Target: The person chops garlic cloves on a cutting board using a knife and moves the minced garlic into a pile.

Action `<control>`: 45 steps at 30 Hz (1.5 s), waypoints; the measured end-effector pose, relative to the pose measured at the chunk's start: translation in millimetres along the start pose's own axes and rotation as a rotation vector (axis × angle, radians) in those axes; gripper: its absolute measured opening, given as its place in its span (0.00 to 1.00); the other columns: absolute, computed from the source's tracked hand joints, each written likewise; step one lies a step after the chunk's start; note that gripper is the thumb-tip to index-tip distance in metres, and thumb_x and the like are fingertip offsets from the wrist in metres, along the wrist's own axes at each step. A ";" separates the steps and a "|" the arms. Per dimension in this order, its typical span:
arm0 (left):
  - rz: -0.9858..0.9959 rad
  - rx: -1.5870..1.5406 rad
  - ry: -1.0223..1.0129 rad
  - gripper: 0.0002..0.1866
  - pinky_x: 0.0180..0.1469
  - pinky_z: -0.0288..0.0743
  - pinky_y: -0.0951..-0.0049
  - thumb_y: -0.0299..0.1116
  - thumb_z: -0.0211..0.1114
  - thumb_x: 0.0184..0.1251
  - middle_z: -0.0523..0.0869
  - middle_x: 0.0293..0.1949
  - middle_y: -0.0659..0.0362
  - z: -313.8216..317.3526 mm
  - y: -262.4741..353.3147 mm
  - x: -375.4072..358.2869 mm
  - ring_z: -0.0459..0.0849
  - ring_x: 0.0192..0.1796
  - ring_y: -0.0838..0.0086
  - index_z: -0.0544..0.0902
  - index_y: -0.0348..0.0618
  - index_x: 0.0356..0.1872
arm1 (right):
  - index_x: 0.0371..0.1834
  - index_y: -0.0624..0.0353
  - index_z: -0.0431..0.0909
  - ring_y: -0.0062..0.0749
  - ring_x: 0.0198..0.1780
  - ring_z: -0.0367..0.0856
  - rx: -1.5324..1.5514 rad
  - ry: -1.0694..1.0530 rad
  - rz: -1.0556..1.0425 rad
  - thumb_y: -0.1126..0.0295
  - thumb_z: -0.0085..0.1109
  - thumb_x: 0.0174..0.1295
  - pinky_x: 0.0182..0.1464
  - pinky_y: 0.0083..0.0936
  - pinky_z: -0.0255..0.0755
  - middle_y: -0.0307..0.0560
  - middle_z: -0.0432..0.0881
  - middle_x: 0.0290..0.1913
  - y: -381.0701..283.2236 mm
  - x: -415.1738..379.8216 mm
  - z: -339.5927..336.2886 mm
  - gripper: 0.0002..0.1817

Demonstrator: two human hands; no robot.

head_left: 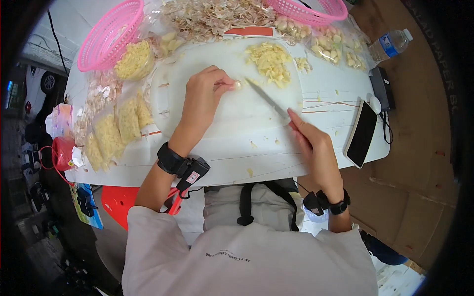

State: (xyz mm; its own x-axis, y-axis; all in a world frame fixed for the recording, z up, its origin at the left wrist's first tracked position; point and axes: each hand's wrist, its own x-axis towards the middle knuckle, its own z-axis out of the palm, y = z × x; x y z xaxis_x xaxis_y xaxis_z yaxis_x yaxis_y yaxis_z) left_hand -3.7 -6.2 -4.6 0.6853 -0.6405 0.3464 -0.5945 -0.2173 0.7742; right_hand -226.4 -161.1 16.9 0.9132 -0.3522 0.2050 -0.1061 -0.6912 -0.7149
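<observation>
My left hand (pixel 210 89) pinches a garlic clove (pixel 237 85) over the white cutting board (pixel 197 121). In my right hand (pixel 310 133) is a knife (pixel 269 100), gripped by its handle, which my fingers mostly hide. The blade points up and left, its tip a little to the right of the clove. Beyond the blade lies a heap of sliced garlic (pixel 270 63) on the board. A few small pieces are scattered near the board's front edge.
Garlic skins (pixel 212 17) pile up at the back, between a pink basket (pixel 111 37) and another pink basket (pixel 316 12). Bags of chopped garlic (pixel 111 133) lie left, bags of peeled cloves (pixel 328 44) back right. A phone (pixel 360 134) and a water bottle (pixel 390 45) are right.
</observation>
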 end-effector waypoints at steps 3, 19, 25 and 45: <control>0.004 0.000 0.000 0.03 0.37 0.78 0.67 0.18 0.71 0.56 0.85 0.31 0.50 1.7 -1.4 -0.9 0.86 0.33 0.61 0.84 0.32 0.31 | 0.69 0.57 0.74 0.35 0.45 0.86 -0.035 -0.023 0.095 0.83 0.56 0.66 0.52 0.26 0.76 0.58 0.86 0.45 -0.4 13.0 -3.2 0.27; 0.008 0.087 -0.034 0.03 0.37 0.77 0.72 0.20 0.71 0.56 0.86 0.31 0.54 -3.3 0.5 -0.2 0.86 0.33 0.67 0.86 0.33 0.32 | 0.71 0.46 0.72 0.51 0.31 0.79 -0.155 -0.042 -0.031 0.76 0.61 0.65 0.34 0.42 0.74 0.53 0.79 0.33 -23.8 13.8 7.7 0.29; 0.009 0.032 -0.020 0.03 0.37 0.76 0.71 0.20 0.71 0.56 0.86 0.31 0.53 -2.7 0.6 -0.6 0.86 0.33 0.66 0.86 0.33 0.32 | 0.71 0.45 0.72 0.52 0.29 0.78 -0.174 -0.064 -0.022 0.76 0.61 0.65 0.33 0.42 0.73 0.52 0.78 0.31 -22.8 14.1 7.5 0.29; -0.031 0.034 0.001 0.02 0.37 0.77 0.67 0.19 0.70 0.55 0.86 0.31 0.52 -0.7 2.5 0.1 0.86 0.33 0.61 0.85 0.33 0.29 | 0.72 0.44 0.72 0.50 0.27 0.75 -0.341 -0.134 0.027 0.78 0.61 0.64 0.31 0.41 0.71 0.51 0.73 0.29 -37.2 13.0 14.0 0.31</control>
State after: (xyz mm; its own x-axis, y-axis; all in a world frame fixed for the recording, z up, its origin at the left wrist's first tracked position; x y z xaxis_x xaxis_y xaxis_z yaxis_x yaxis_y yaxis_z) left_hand -4.8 -6.3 -2.2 0.7039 -0.6325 0.3233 -0.5871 -0.2619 0.7660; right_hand -205.1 -131.2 36.7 0.9493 -0.3031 0.0836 -0.2354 -0.8613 -0.4502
